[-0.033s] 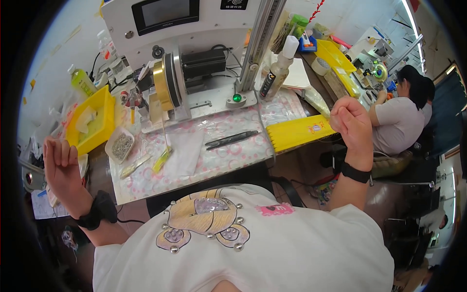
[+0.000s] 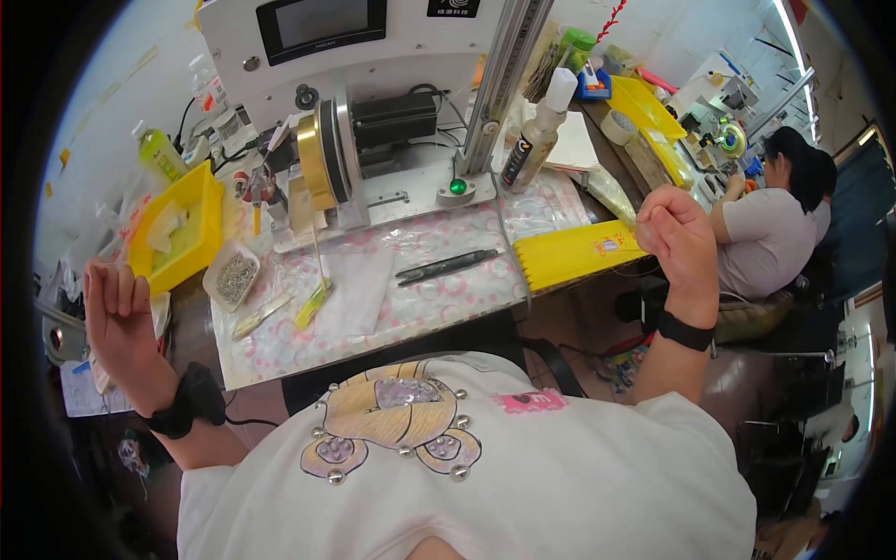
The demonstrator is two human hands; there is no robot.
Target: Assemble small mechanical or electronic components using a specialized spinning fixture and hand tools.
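My left hand (image 2: 119, 313) is raised at the left, beside the yellow tray (image 2: 194, 229), its fingers curled in and nothing seen in them. On the right, my right hand (image 2: 677, 229) is held up in a fist, also with nothing showing in it, in front of a flat yellow bag (image 2: 569, 257). Both hands are off the table. Between them lie black tweezers (image 2: 448, 268) on a pink-patterned plastic cover. A white dish of small metal pieces (image 2: 233, 275) sits near the yellow tray, with a yellow-handled brush (image 2: 311, 306) and a white sheet (image 2: 359, 294) to its right.
A machine with a gold-rimmed wheel (image 2: 315, 163), a black motor (image 2: 394, 119) and a screen (image 2: 322, 26) stands at the back. A metal post (image 2: 499, 84) and a spray bottle (image 2: 541, 131) are right of it. A seated person (image 2: 770, 224) works at the far right.
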